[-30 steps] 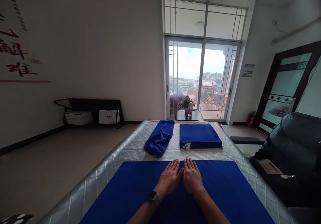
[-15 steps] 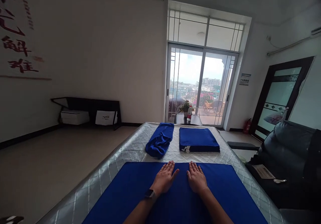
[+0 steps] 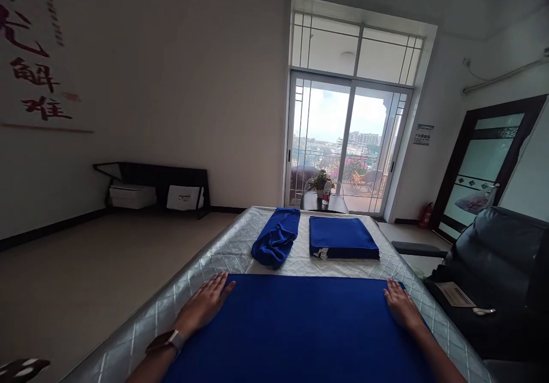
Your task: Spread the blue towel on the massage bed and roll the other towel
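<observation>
A large blue cloth (image 3: 300, 326) lies spread flat over the near part of the quilted silver-grey cover (image 3: 223, 257). On its far left corner rests my left hand (image 3: 205, 303), palm down with the fingers stretched out, a watch on the wrist. My right hand (image 3: 403, 306) lies flat on the far right corner, fingers extended. Beyond them, a crumpled blue cloth (image 3: 277, 240) sits on the left and a neat stack of folded blue cloths (image 3: 343, 237) on the right, with a white tag showing at its near left corner.
A black leather armchair (image 3: 506, 268) stands close on the right, with a card (image 3: 455, 294) and a small white object on it. Past the far end is a small table (image 3: 309, 201) with a plant and a bottle. A low black rack (image 3: 158, 176) stands along the back wall.
My hands have slid apart from the middle of the blue cloth's far edge, the left one to the left corner and the right one to the right corner.
</observation>
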A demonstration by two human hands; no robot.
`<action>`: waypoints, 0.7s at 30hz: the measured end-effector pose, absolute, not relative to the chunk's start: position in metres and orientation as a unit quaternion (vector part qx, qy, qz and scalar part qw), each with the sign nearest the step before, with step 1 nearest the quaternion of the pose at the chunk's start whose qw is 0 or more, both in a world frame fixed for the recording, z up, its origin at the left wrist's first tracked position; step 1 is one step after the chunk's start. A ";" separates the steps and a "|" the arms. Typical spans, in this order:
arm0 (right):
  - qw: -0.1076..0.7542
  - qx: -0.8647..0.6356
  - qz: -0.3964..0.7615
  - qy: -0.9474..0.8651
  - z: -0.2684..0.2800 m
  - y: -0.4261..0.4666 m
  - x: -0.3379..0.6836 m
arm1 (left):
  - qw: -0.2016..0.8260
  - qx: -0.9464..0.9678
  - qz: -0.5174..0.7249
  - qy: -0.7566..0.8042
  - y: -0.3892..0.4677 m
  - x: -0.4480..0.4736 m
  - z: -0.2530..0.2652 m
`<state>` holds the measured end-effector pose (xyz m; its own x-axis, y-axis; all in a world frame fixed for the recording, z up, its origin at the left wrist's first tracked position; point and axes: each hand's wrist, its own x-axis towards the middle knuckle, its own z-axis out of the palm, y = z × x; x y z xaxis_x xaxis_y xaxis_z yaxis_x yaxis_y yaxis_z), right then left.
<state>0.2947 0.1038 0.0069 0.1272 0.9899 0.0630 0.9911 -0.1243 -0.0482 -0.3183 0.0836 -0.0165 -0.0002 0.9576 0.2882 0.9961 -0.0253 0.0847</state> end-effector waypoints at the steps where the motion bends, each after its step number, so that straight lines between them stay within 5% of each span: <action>1: 0.039 -0.757 -0.011 -0.653 0.005 0.106 0.301 | 0.066 -0.709 -0.114 -0.692 0.083 -0.322 -0.017; 21: 0.060 -0.769 -0.025 -0.636 0.005 0.103 0.307 | 0.051 -0.717 -0.104 -0.688 0.079 -0.317 0.000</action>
